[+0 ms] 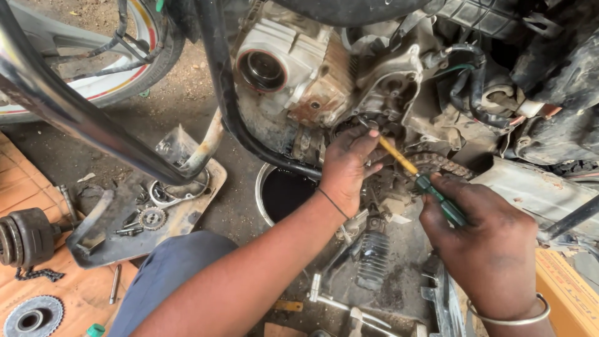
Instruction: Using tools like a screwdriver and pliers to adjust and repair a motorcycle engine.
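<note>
— How many tools are in hand?
— One: a screwdriver (430, 187), green handle and yellow shaft, right of frame centre. The right hand (483, 234) is clenched round the handle; the left hand (346, 168) pinches the shaft near the tip, against the engine (299, 68).
— Sprockets?
— Two: a large sprocket (32, 317) at lower left, a small gear (151, 218) on the tray (187, 218).

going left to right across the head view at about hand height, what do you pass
round dark drum part → tray of small parts → loose gear → oil pan → left hand → screwdriver → right hand
</note>
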